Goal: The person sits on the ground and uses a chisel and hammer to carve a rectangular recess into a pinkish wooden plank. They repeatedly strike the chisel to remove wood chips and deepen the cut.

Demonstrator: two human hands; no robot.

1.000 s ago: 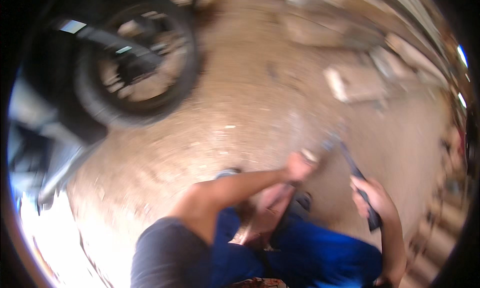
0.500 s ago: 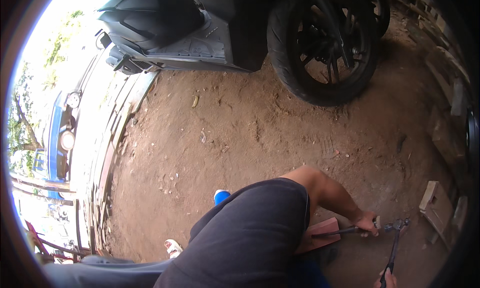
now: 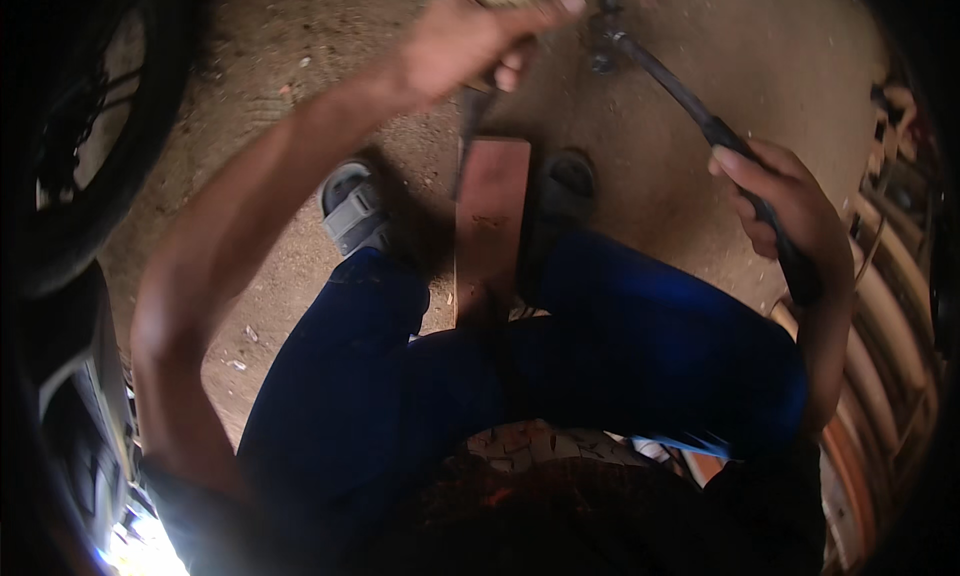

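Note:
My left hand (image 3: 460, 46), smeared by motion, is closed round a chisel-like tool (image 3: 471, 126). A tan end of it shows above the fist and a dark shaft below, beside a reddish board (image 3: 492, 191). The board lies lengthwise between my feet; its near end is in shadow. On the right, my right hand (image 3: 785, 201) grips a hammer (image 3: 680, 94) by its black handle. The metal head points away from me, a little right of my left hand and apart from the board. Whether the dark shaft touches the board cannot be made out.
A black motorcycle wheel (image 3: 100, 126) stands at the left, with dark bodywork (image 3: 75, 406) nearer me. My sandalled feet (image 3: 352, 211) flank the board on brown dirt ground (image 3: 300, 106). Curved-looking wooden pieces (image 3: 890, 316) line the right side.
My view has swung round and down, so the motorcycle wheel now sits at the left and both forearms show. Both hands keep their tools.

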